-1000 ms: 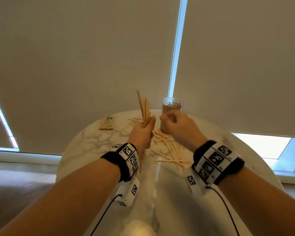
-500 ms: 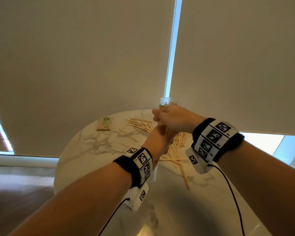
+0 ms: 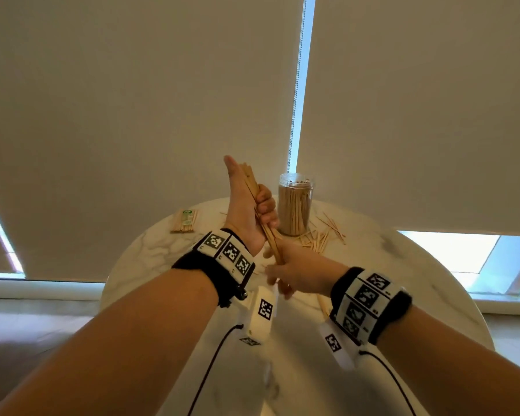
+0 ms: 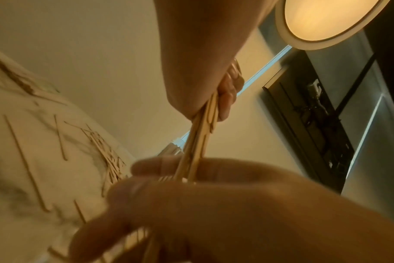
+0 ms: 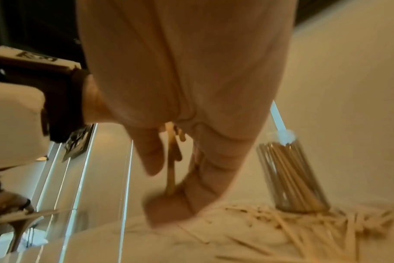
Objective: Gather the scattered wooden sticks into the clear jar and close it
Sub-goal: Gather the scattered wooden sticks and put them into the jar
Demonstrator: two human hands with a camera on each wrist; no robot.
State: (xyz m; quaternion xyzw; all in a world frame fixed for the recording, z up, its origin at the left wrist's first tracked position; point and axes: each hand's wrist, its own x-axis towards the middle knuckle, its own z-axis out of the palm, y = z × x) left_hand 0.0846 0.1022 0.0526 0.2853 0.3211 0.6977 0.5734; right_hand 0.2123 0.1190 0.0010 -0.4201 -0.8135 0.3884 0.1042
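My left hand is raised above the round marble table and grips a bundle of wooden sticks near its top, thumb pointing up. Just below it, my right hand grips the lower end of the same bundle. The clear jar stands upright and open-topped right of my left hand, packed with sticks. More loose sticks lie scattered around the jar's base. In the right wrist view the jar stands behind the loose sticks.
A wrapped pack of sticks lies at the table's far left. Roller blinds hang close behind the table. A few single sticks lie apart on the marble nearer to me.
Half a second ago both hands were together at the jar's mouth. They have drawn back toward me; the left hand now stands higher with the bundle, and the right hand holds its lower end.
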